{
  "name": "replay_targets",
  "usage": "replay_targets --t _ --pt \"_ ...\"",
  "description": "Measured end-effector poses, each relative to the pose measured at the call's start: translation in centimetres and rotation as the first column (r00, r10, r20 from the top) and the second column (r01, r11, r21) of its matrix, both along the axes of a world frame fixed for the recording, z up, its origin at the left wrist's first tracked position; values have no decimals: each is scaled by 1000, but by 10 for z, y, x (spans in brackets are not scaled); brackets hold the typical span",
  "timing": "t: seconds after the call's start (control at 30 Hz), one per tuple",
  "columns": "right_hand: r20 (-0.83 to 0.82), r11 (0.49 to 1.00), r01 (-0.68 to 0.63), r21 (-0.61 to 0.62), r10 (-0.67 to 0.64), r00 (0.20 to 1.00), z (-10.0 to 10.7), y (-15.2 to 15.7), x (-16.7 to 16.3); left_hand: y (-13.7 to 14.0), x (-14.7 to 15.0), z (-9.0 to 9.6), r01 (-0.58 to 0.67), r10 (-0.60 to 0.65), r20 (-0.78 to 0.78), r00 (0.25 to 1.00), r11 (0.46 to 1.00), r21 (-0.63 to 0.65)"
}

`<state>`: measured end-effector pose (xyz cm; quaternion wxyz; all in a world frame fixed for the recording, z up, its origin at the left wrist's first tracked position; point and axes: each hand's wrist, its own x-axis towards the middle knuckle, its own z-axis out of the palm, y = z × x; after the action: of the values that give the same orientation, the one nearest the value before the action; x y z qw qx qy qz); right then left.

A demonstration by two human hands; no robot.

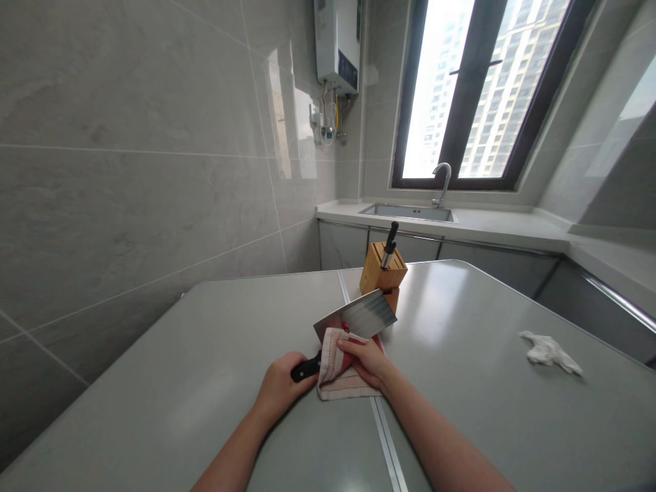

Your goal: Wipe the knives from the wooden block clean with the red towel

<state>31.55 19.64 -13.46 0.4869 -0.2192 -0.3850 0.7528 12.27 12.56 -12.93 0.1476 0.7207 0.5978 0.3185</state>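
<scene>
Head view shows me the left hand [283, 383] clamped round the handle [306, 369] of the cleaver [366, 316], just short of the block [376, 266]; the right hand [370, 362] grips the cloth [348, 391] folded at the blade [376, 311]. Right of the block, I see a crumpled rag [551, 352]; beyond the block, the sink [397, 212], tap [447, 184] and window [464, 89].

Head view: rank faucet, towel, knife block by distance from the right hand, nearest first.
From the right hand:
1. Towel: in that hand's grasp, reaching out to its left.
2. Knife block: ahead, standing on the table.
3. Faucet: farthest, ahead and to the right, at the counter beyond the table.
</scene>
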Motion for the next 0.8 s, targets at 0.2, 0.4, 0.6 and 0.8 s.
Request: replay_targets --t 0.2,0.4,0.6,0.8 --pt "148 996 -78 31 73 986 -4 -1 2 0 1 1 9 -9 7 1000 1000 16" --pt "224 993 -97 72 79 971 -3 -4 3 -1 1 0 9 -10 17 1000 999 34" --pt "218 996 -50 68 35 975 -5 -3 2 -1 1 0 14 -15 37 999 999 34" --pt "74 998 58 30 -60 995 -3 -2 -2 0 1 -1 14 -15 29 999 999 34"
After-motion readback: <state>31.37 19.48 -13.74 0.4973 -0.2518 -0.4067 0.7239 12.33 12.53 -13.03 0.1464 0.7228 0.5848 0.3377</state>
